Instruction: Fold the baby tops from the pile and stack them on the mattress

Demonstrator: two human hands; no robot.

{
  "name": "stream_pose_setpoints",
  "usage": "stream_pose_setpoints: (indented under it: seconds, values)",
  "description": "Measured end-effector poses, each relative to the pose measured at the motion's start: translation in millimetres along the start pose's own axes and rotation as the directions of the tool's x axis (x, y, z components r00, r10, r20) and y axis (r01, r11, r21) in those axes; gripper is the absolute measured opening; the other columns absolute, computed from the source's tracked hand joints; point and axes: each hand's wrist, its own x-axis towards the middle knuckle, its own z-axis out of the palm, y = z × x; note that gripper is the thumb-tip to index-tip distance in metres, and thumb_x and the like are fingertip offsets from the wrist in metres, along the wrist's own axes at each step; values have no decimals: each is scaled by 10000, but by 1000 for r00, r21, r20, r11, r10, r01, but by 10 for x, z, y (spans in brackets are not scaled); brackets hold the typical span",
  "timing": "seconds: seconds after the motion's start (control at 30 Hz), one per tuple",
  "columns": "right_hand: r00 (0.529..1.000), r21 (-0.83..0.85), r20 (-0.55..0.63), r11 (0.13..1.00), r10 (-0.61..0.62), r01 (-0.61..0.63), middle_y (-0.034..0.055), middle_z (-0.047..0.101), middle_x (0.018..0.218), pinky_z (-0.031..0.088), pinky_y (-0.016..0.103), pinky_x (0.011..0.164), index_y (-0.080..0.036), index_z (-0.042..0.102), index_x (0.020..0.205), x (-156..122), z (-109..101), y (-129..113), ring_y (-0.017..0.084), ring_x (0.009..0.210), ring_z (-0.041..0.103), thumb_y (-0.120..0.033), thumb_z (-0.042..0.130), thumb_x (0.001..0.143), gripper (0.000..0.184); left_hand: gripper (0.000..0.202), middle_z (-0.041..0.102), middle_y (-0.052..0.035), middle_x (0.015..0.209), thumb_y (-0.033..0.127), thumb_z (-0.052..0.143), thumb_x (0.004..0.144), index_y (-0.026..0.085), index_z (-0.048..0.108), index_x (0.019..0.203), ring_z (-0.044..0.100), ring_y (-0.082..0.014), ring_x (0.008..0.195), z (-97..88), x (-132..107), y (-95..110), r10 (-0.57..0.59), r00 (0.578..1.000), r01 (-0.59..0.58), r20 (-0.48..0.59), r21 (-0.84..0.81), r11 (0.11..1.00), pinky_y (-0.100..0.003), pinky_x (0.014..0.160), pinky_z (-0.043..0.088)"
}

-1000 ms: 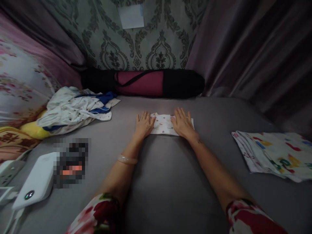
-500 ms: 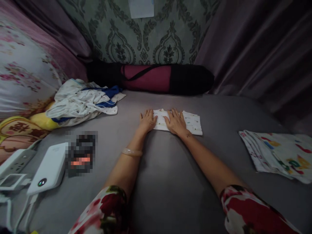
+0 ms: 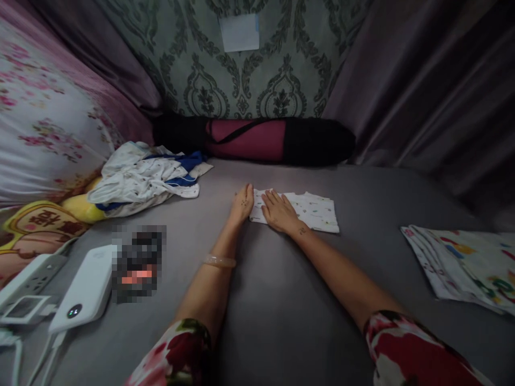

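Observation:
A small folded white garment (image 3: 319, 212) with a scattered little print lies on the grey bed sheet (image 3: 281, 300). My right hand (image 3: 280, 212) rests flat on its left half, fingers stretched out. At the garment's left edge, my left hand (image 3: 242, 203) is turned on its side, its fingers straight and close together, touching the edge. The left thumb and palm are hidden from view. A pale bangle (image 3: 219, 261) circles my left forearm.
Rumpled white and blue clothes (image 3: 148, 174) lie at the left. Folded printed cloth (image 3: 462, 262) sits at the right. A black and maroon roll bag (image 3: 245, 139) lies along the wall. Near left are a power bank (image 3: 84, 289), a power strip (image 3: 34, 276) and a blurred-out item (image 3: 139, 262).
My left hand has turned from lying flat on the garment to side-on at its left edge. My right hand has slid a little left over the garment. The view has tilted up slightly.

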Motion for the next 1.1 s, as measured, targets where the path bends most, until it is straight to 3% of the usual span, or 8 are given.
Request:
stream_pose_setpoints:
  seconds: [0.1,0.2,0.33,0.57,0.7,0.83,1.0,1.1]
  values:
    - [998,56,55,998,-14,11,99,295,1555,157,455,1165,-113,337,1481,-5,-105,67,242,1450,192,-368,199,986,574,505,577,-123,1340,352,162,1010,121,492,1314,521,-211,1255,40,-30,123,38,999,-39,-23,-45,998,-409,1111,330]
    - [998,45,-2,997,62,-62,110,292,1554,132,441,1176,-86,326,1483,-109,-257,205,243,1452,184,-316,215,972,571,490,550,-111,1376,331,185,1007,119,482,1334,459,-191,1314,122,-102,287,196,981,-196,-13,0,981,-379,1137,290]
    - [982,-1,-57,983,181,-182,140,306,1543,119,456,1178,-49,349,1466,-361,-324,402,267,1447,196,-317,232,962,582,513,461,-113,1458,343,209,1000,114,441,1396,346,-220,1396,246,-260,461,340,933,-355,117,149,923,-406,1166,223]
    - [984,27,-21,984,179,-179,84,288,1558,143,454,1174,-137,341,1484,-497,-155,454,240,1442,216,-359,241,972,567,568,284,-108,1557,457,229,986,208,331,1486,241,-299,1439,364,-391,497,245,945,-308,214,345,887,-526,1155,176]
    - [984,89,27,980,173,-175,73,283,1561,143,441,1177,-144,327,1491,-506,-226,526,227,1447,206,-386,204,983,576,580,326,-129,1537,458,226,985,171,365,1469,283,-301,1422,316,-365,492,245,944,-310,221,343,887,-509,1151,207]
    - [958,57,-38,957,286,-283,121,299,1549,104,469,1180,-76,322,1483,-578,-258,692,260,1448,195,-399,176,985,612,600,347,-130,1527,445,191,989,119,375,1458,256,-285,1433,284,-330,423,272,950,-309,152,349,885,-469,1175,170]
    - [949,11,-31,949,314,-314,146,272,1555,141,439,1177,-31,304,1478,-603,-173,823,259,1442,214,-410,200,975,638,605,330,-144,1532,462,204,983,130,357,1464,261,-291,1432,309,-293,350,204,956,-271,212,365,891,-489,1162,190]
    - [947,25,-38,947,320,-319,142,307,1542,141,452,1175,-50,323,1473,-603,-193,894,253,1435,237,-413,165,978,634,629,338,-144,1529,484,176,980,127,357,1466,260,-283,1434,291,-271,332,188,965,-244,184,354,903,-483,1168,183]
